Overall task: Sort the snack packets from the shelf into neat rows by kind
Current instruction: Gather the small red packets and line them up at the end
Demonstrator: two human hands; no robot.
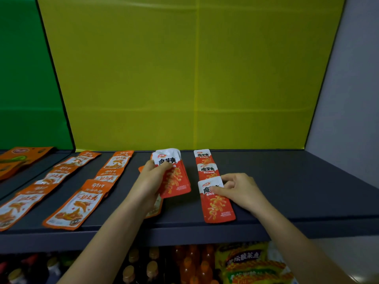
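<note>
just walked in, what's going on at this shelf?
A person is sorting snack packets on the dark shelf. The left hand holds a bunch of red-and-white packets. The right hand pinches the top of the front packet in a row of three of the same kind. Two rows of orange packets lie further left.

Both bare forearms reach forward from below. The left grip (151,177) curls round a stack of glossy red-and-white snack packets (176,181) — thumb across the front. The right grip (235,189), knuckles up, pinches a single flat red-and-white packet (217,206) — thumb on its face.
</note>
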